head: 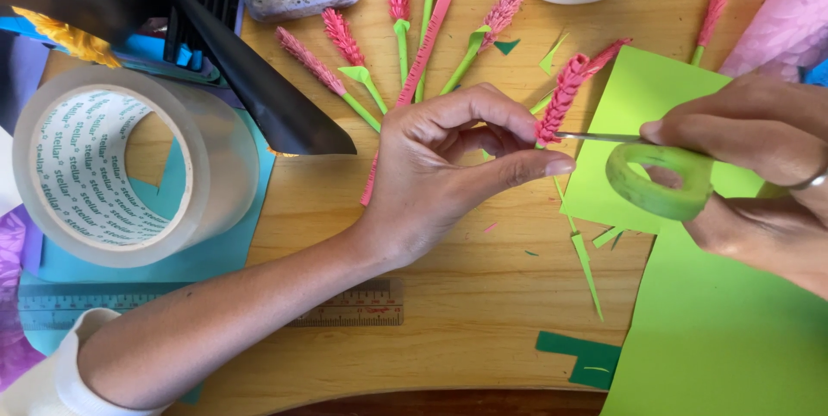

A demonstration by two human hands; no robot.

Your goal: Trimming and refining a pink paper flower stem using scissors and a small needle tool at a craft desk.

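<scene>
The left hand [448,166] pinches a pink paper flower spike [562,97], its long axis running toward 1 o'clock. At 3 o'clock, the right hand [759,166] grips green-handled scissors [660,179], blades touching the spike's base.

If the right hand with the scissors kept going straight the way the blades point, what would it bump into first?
The right hand points its scissors leftward. The blade tips already sit at the pink paper flower, so that comes first, then the left hand pinching it. Depth is hard to judge, so the blades may pass just under the flower.
</scene>
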